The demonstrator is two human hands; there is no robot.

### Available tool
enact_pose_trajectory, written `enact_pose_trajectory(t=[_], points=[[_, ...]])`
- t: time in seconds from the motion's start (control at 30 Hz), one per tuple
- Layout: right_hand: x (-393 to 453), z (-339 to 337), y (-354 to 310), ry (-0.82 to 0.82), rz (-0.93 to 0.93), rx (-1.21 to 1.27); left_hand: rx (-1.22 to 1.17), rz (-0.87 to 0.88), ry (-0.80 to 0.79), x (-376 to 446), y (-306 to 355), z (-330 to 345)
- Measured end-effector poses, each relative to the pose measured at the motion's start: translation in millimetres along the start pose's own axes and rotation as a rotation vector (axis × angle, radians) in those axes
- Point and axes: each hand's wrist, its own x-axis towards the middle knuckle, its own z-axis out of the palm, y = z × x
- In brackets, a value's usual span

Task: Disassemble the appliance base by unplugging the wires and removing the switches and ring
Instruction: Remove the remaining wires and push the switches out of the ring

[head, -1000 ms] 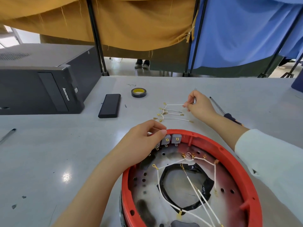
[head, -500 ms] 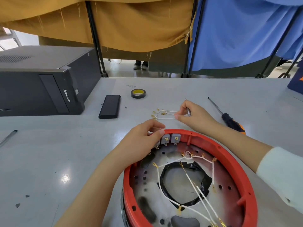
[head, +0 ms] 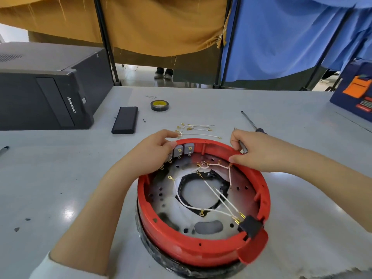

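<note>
While left hand [head: 150,153] grips switches [head: 182,151], right hand [head: 253,152] pinches wire [head: 219,164].

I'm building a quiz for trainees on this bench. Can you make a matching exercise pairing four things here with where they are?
Things:
1. tape roll
2. loose wires
3. grey switches
4. black connector

Places:
A. inside the red ring, near side
B. on the table beyond the ring
C. far on the table, beside the black slab
D. inside the ring's far rim, by the left hand

Pairs: 1-C, 2-B, 3-D, 4-A
</note>
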Motion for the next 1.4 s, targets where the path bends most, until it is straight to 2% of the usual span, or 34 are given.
enact_pose_trajectory(t=[0.13,0.27,0.37,0.5,0.6,0.77,0.87,0.97,1.1,1.2,1.4], points=[[2,0,-5,-0.031,-0.026,-0.096,0.014,-0.062,-0.077,0,-3,-12],[10,0,-11,-0.026,-0.134,-0.176,-0.086,-0.088,-0.115,0,-5,-22],[21,3,-23,0.006,-0.236,-0.12,-0.175,-0.011,-0.171,0,2,-11],[31,13,-45,0.024,-0.372,0.081,-0.21,0.047,-0.283,-1,5,10],[32,10,-51,0.027,-0.317,0.153,-0.208,0.01,-0.246,0,2,13],[19,1,-29,0.085,-0.176,-0.053,-0.231,-0.092,-0.119,4,1,9],[11,3,-14,0.139,-0.098,-0.069,-0.274,-0.141,-0.052,7,-3,3],[13,5,-5,0.133,-0.064,-0.048,-0.214,-0.146,-0.077,6,-3,1],[21,6,-6,0.114,-0.102,0.051,-0.196,-0.124,-0.135,3,-2,-2],[30,10,-15,0.107,-0.211,0.215,-0.234,-0.081,-0.108,4,-2,-4],[55,23,-44,0.09,-0.35,0.372,-0.225,-0.033,-0.171,5,-6,-5]])
